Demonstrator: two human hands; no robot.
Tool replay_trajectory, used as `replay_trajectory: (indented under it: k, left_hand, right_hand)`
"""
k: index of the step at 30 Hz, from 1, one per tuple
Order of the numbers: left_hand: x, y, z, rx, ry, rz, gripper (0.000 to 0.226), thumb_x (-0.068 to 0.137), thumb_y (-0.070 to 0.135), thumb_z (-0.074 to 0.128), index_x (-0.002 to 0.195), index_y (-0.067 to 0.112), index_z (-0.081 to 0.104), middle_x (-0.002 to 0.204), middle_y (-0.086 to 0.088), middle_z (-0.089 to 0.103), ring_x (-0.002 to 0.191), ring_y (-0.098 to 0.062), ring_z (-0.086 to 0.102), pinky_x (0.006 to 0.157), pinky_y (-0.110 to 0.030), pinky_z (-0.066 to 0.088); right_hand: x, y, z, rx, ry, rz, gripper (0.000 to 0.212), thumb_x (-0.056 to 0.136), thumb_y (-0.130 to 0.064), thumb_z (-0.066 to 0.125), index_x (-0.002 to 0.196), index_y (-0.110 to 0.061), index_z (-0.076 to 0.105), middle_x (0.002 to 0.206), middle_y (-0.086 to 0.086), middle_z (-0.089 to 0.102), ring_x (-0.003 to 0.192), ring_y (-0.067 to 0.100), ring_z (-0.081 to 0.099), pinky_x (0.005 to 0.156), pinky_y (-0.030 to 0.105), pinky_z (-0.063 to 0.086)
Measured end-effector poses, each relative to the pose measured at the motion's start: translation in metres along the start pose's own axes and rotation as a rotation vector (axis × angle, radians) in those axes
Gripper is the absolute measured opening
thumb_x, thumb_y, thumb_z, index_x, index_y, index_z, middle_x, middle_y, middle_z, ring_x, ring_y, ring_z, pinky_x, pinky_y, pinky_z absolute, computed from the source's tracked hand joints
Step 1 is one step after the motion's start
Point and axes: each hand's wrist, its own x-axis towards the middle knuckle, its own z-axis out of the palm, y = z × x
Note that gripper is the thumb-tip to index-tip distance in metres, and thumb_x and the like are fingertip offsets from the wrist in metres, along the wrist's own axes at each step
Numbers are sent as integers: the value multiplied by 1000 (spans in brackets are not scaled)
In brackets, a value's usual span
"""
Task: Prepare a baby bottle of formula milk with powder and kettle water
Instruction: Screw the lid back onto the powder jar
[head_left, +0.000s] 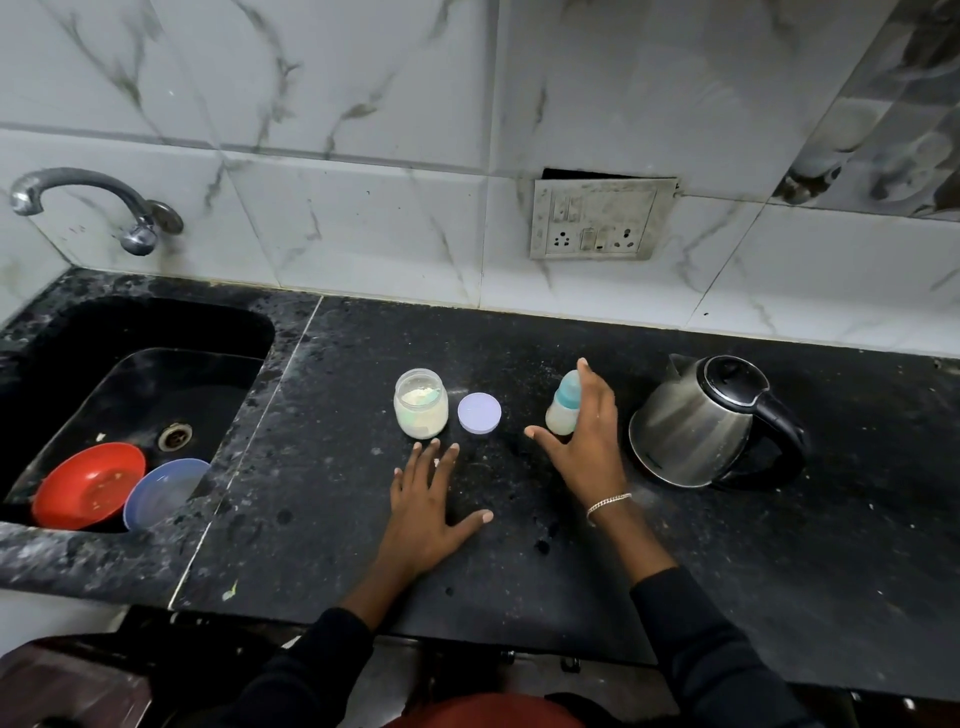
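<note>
Just left of the steel kettle (696, 423), the baby bottle (563, 410) stands upright on the black counter (519, 577), with pale contents and a teal top. The right hand (589, 441) is beside it, fingers nearly straight, thumb spread wide, gripping nothing; whether it touches is unclear. The left hand (423, 499) lies flat, fingers splayed, near the open powder jar (421, 405), whose lilac lid (479, 413) lies alongside.

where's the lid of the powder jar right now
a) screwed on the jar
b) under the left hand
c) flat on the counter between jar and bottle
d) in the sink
c: the round lid lies flat on the counter, between the open jar of powder and the bottle.
</note>
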Motion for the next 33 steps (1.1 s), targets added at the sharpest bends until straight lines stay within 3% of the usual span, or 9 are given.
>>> replay_trajectory:
  k: [7, 17, 21, 27, 33]
  left_hand:
    - [7, 1, -24, -101, 197, -31, 100, 86, 78, 64, 163, 24, 30, 171, -5, 26, 162, -28, 20, 125, -62, 28]
    - [35, -15, -62, -152, 343, -60, 103, 83, 70, 75, 162, 23, 29, 171, -6, 27, 160, -29, 24, 124, -55, 29]
    - [51, -22, -67, -164, 340, -62, 107, 82, 72, 71, 164, 22, 26, 170, -6, 28, 160, -28, 25, 122, -52, 29]
    - [75, -32, -60, -271, 289, -120, 118, 75, 74, 76, 164, 18, 22, 169, -7, 30, 158, -28, 28, 122, -60, 36]
    - [91, -39, -48, -403, 190, -212, 128, 70, 50, 97, 166, 14, 20, 168, -4, 28, 156, -21, 31, 124, -39, 34]
  right_hand:
    - [3, -30, 33, -5, -120, -75, 109, 78, -35, 89, 163, -22, 20, 161, 8, 32, 153, 22, 28, 122, 47, 35]
    - [33, -57, 61, -86, -242, -66, 107, 80, -35, 85, 163, -26, 19, 161, 8, 32, 147, 28, 36, 120, 46, 35]
    - [47, -54, 75, -147, -325, -27, 106, 79, -33, 85, 163, -25, 21, 159, 7, 33, 145, 30, 38, 119, 46, 35]
    - [65, -46, 100, -313, -526, 63, 105, 77, -40, 85, 162, -24, 24, 159, 8, 30, 145, 34, 33, 115, 47, 38]
    - [82, -33, 123, -440, -665, 136, 108, 75, -40, 88, 162, -22, 25, 160, 15, 27, 143, 42, 32, 112, 51, 42]
